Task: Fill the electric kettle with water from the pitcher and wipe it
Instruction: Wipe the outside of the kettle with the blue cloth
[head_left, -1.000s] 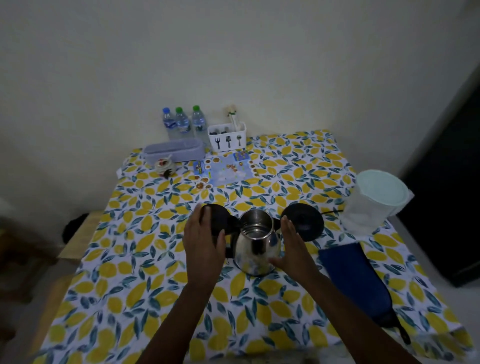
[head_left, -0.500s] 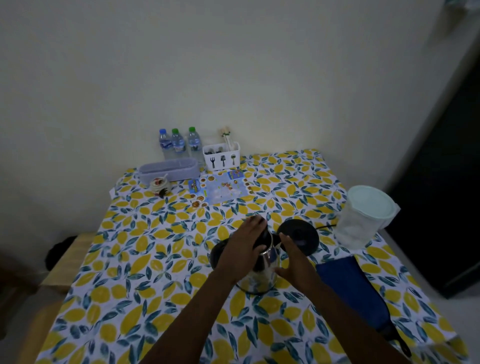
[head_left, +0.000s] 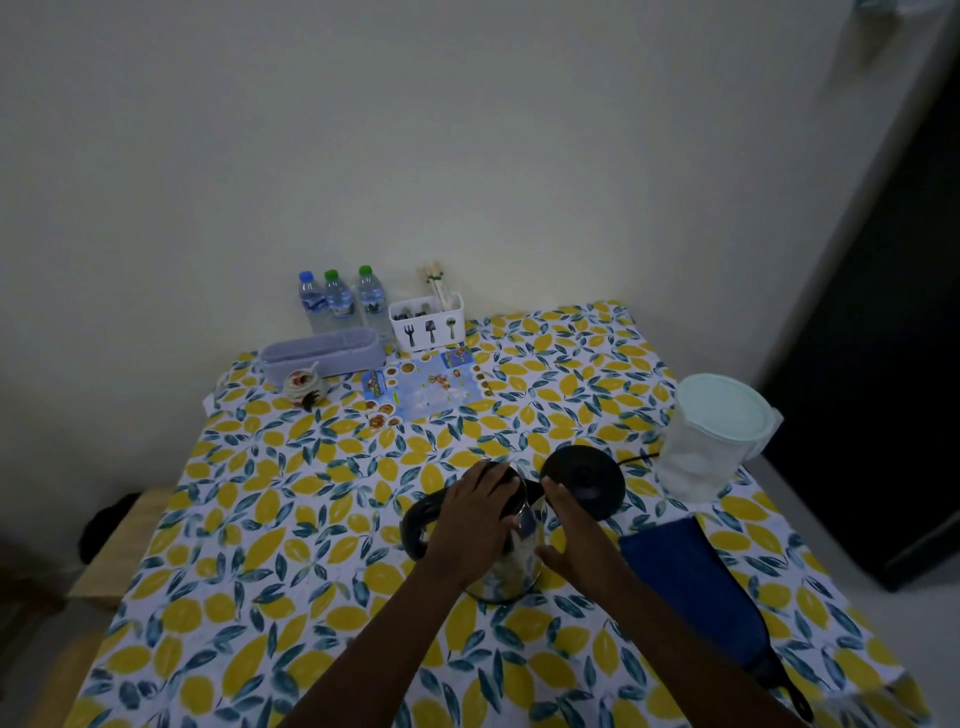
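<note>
A steel electric kettle (head_left: 511, 566) with a black handle stands on the lemon-print tablecloth near the table's middle. My left hand (head_left: 475, 525) lies flat over its black lid, pressing on the top. My right hand (head_left: 574, 540) cups the kettle's right side. Its round black base (head_left: 584, 480) sits just behind, with a cord running right. A clear pitcher (head_left: 711, 447) with a pale green lid stands at the right edge. A blue cloth (head_left: 696, 582) lies to the right of the kettle.
At the back by the wall stand three water bottles (head_left: 340, 299), a white cutlery holder (head_left: 428, 325), a grey oblong box (head_left: 322, 353), a small jar (head_left: 304, 384) and a printed sheet (head_left: 426, 387). The table's right edge drops off beside the pitcher.
The kettle's lid was open a second ago. My left hand has swung it over and now rests on the lid on top of the kettle. My right hand stays on the kettle's side.
</note>
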